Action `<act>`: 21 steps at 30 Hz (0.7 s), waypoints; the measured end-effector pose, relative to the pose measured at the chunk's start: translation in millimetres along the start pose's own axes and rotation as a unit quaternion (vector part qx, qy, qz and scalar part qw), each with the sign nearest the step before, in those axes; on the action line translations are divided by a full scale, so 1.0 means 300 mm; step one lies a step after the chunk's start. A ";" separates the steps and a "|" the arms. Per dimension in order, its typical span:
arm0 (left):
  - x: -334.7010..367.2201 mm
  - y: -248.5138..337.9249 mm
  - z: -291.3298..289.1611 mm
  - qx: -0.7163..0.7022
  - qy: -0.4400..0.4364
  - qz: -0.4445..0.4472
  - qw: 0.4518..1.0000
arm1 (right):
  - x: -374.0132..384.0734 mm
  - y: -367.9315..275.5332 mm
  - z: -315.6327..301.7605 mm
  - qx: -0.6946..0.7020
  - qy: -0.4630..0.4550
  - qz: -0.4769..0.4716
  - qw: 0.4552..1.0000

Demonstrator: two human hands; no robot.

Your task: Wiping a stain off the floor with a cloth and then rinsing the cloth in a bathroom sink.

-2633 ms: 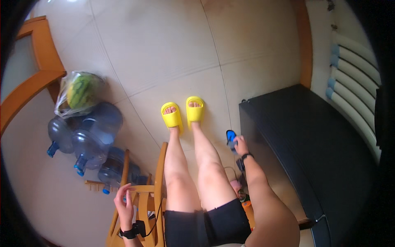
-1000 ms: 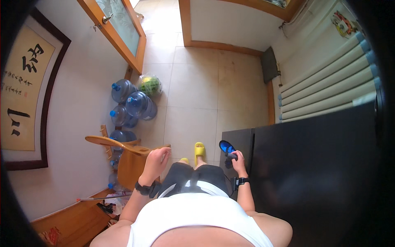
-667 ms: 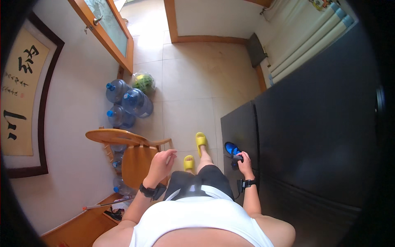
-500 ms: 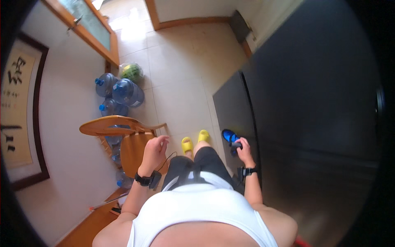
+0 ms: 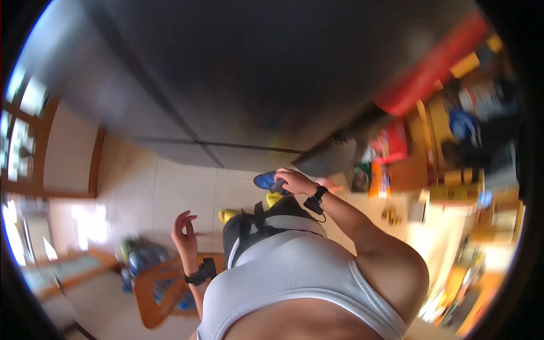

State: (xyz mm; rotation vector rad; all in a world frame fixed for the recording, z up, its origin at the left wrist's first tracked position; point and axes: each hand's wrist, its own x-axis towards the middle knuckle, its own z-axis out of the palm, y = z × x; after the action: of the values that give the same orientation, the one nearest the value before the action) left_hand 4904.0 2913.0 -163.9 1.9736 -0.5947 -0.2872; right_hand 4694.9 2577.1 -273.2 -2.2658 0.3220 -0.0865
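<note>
Torso filled the near field: white ribbed top, black shorts [image 5: 266, 218]. Frame was motion-blurred, so detail was soft throughout.

Left hand [image 5: 184, 232] was raised beside the hip, fingers spread and loosely curled, holding nothing; dark wrist strap [image 5: 199, 275] below it. It hovered above the wooden chair [image 5: 156, 289], not touching it as far as I could tell.

Right hand [image 5: 296, 181] was out in front at hip level, fingers wrapped around a blue object [image 5: 266, 180], dark part under the thumb; kind not readable through blur. Black watch-type band [image 5: 315, 199] on that wrist. Blue object sat just off the lower edge of the big dark cabinet front [image 5: 238, 73], near but apparently apart from it.

Yellow slippers [image 5: 229, 215] showed on pale floor tile [image 5: 164, 192] below the hands. Blue water jugs [image 5: 139, 263] further left, beyond the chair. Cluttered shelves with red and yellow boxes [image 5: 396, 141] were off to the right.

Risk judgement: grip looked one-handed and off-centre, so the blue object could slip onto tile, or clip the cabinet edge given how close it was. Chair close behind the legs was a trip point.
</note>
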 end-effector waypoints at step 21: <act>-0.406 0.603 0.355 0.092 -0.597 0.296 0.740 | -1.619 -0.781 0.630 0.066 0.605 0.460 0.646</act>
State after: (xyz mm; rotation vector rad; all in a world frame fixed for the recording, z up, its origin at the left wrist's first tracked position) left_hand 4701.9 2828.5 -59.3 1.4301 -2.0759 -1.1371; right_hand 4305.4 2988.7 -199.7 -1.2838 2.0143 -1.0435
